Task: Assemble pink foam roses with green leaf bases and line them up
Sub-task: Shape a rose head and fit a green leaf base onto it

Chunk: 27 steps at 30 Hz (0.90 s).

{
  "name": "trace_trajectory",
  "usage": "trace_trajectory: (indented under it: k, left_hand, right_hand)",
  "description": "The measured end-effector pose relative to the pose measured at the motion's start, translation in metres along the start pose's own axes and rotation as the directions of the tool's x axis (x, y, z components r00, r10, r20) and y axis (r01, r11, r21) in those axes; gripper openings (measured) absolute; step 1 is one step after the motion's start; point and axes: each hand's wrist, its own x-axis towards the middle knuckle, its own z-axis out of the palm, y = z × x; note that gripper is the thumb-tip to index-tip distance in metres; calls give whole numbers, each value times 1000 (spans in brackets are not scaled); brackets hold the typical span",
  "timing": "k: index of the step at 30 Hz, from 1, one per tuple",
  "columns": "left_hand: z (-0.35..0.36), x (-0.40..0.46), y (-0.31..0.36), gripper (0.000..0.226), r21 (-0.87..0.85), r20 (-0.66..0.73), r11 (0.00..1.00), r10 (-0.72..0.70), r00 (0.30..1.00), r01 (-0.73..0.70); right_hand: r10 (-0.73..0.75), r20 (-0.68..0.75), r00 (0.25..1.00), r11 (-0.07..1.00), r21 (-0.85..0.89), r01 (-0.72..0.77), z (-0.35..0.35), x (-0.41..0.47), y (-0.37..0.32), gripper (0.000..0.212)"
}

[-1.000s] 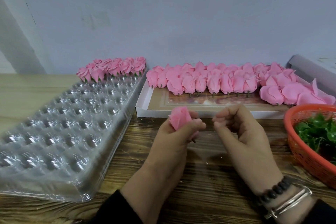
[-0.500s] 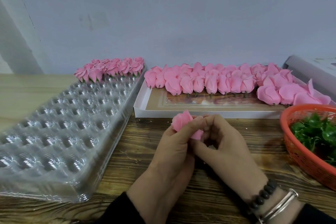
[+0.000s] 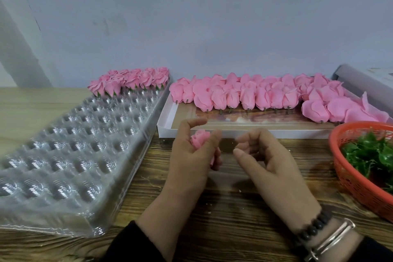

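Observation:
My left hand [image 3: 191, 155] grips a pink foam rose [image 3: 198, 137] over the wooden table, its bloom showing above the curled fingers. My right hand [image 3: 261, 159] hovers just to the right of it, fingers curled, holding nothing that I can see. Pink roses without leaves [image 3: 255, 93] lie in a row in the white flat box [image 3: 168, 117]. Finished roses with green leaf bases [image 3: 131, 80] stand at the far end of the clear plastic cavity tray [image 3: 63, 155]. Green leaf bases [image 3: 370, 153] fill the orange basket [image 3: 357, 185] at the right.
A wooden table [image 3: 234, 208] lies under the hands. A pale wall runs behind everything. A grey box edge [image 3: 361, 78] shows at the far right behind the roses.
My two hands were joined at the rose half a second ago; now the right hand has drawn away to the right, and the left hand has shifted slightly left with the rose.

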Motion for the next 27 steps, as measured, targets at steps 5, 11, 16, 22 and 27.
trace_trajectory:
  k: [5,11,16,22,27]
  left_hand:
    - [4,-2,0,56,120,118,989,-96,988,82]
    - [10,-6,9,49,224,201,959,-218,955,171]
    - [7,-9,7,50,273,305,947,-253,918,170]
    - [-9,1,4,75,294,325,936,-289,901,194]
    - [0,-7,-3,46,437,282,890,-277,918,134]
  right_hand:
    - [-24,153,988,996,-84,37,-2,1,-2,54]
    - [-4,216,976,988,-151,37,-2,2,-8,53]
    - [34,264,964,998,36,-45,-4,2,-7,16]
    - [89,54,995,959,266,-100,-11,8,-1,11]
    - [40,65,997,974,221,-54,-8,6,-3,13]
